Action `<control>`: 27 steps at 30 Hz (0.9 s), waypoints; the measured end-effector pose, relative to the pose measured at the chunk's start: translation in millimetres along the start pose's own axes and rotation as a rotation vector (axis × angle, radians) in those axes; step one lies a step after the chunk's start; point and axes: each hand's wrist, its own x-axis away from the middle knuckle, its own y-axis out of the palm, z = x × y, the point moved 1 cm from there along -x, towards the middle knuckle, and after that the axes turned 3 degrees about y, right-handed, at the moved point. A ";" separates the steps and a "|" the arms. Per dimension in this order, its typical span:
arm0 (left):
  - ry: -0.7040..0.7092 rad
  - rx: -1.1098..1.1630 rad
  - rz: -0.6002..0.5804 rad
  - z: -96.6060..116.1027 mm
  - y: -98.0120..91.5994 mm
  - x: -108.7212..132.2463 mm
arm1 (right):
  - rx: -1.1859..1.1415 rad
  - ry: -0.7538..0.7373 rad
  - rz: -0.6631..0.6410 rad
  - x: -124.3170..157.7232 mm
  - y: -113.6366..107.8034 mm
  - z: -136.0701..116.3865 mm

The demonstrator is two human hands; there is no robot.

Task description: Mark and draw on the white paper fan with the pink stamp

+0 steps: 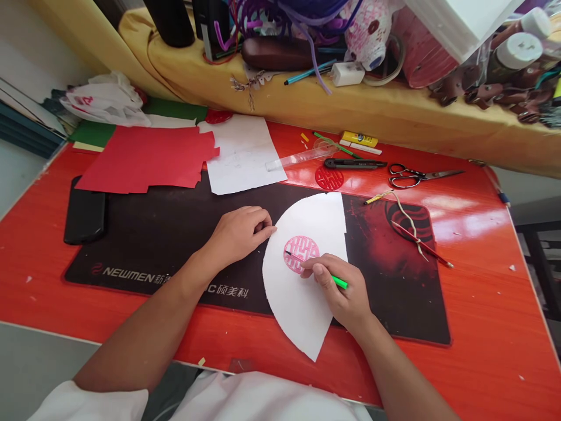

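Observation:
A fan-shaped piece of white paper [280,310] lies on the dark desk mat, its lower tip over the red tabletop. Near its middle is a round pink pattern [301,245] of angular lines. My right hand [344,289] rests on the paper and grips a slim green-ended pen [339,282]; its dark tip is at the pattern's left side. My left hand [245,231] has curled fingers, with thumb and forefinger closed at the paper's left edge. A red cut-out disc [329,178] lies beyond the paper.
Behind the paper lie a utility knife [355,164], scissors [423,175], a clear ruler [302,156] and a glue stick [359,138]. Red paper [149,158] and a black phone [85,210] are left on the desk mat [144,234]. A red pencil [432,251] lies right.

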 end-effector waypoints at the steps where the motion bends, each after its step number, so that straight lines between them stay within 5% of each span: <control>1: 0.000 0.002 -0.003 0.0 0.0 0.0 | 0.005 0.003 0.004 -0.2 0.2 0.2; 27: -0.001 -0.005 -0.006 -0.2 -0.5 0.3 | -0.051 0.024 -0.013 3.7 -3.0 1.2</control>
